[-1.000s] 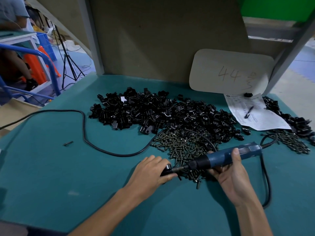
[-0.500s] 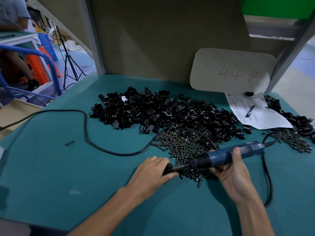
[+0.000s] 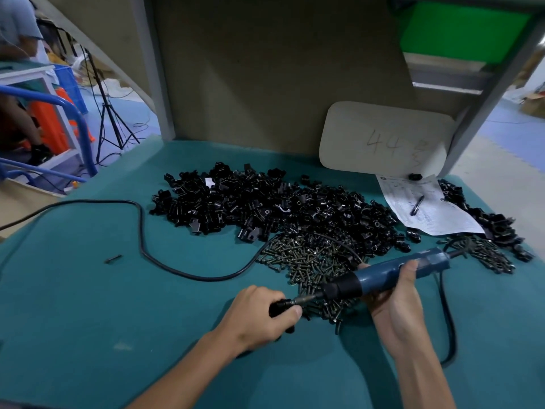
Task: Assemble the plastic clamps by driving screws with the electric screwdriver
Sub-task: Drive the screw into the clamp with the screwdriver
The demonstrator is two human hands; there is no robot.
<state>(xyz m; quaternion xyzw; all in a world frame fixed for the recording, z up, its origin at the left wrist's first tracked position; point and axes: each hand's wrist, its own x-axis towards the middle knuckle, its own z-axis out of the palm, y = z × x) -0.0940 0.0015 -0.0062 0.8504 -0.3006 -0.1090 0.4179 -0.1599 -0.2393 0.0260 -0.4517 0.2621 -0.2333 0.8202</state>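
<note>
My left hand (image 3: 256,317) gripped a clamp (image 3: 277,309), my right hand (image 3: 395,305) held the screwdriver (image 3: 383,276) to it; the pile (image 3: 265,202) looked mostly unassembled.

Our left hand (image 3: 259,317) hides most of the clamp (image 3: 277,308). The cord (image 3: 141,231) is cut off at left edge; we can't read the paper (image 3: 442,219) txt.

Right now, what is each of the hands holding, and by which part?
The left hand grips a black plastic clamp, fingers wrapped round its body. The right hand grips the electric screwdriver round the middle of its blue barrel.
</note>
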